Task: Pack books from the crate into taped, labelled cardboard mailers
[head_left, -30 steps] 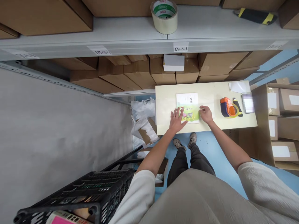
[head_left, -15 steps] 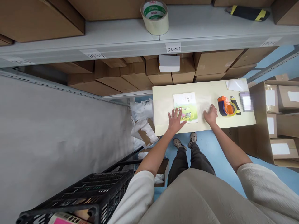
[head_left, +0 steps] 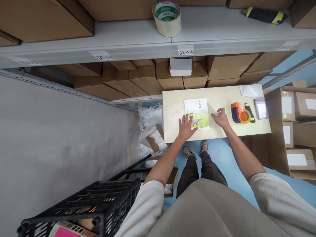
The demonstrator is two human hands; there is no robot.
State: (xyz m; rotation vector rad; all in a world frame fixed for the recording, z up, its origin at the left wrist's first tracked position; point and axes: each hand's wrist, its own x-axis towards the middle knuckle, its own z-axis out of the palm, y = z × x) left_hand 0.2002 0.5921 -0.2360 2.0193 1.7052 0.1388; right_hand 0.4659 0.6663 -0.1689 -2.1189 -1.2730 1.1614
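Fingers of one left hand (head_left: 186,129) spread on one book (head_left: 197,108); one right hand (head_left: 222,118) curls narrowly beside it, grip unclear.

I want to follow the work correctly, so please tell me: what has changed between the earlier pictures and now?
The right hand moved rightward, away from the book, then partly back; whether it holds anything is unclear. The left hand stayed spread on the book. The tape dispenser and utility knife stayed on the table.

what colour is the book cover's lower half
The book cover's lower half is mostly yellow-green, seen in the head view.
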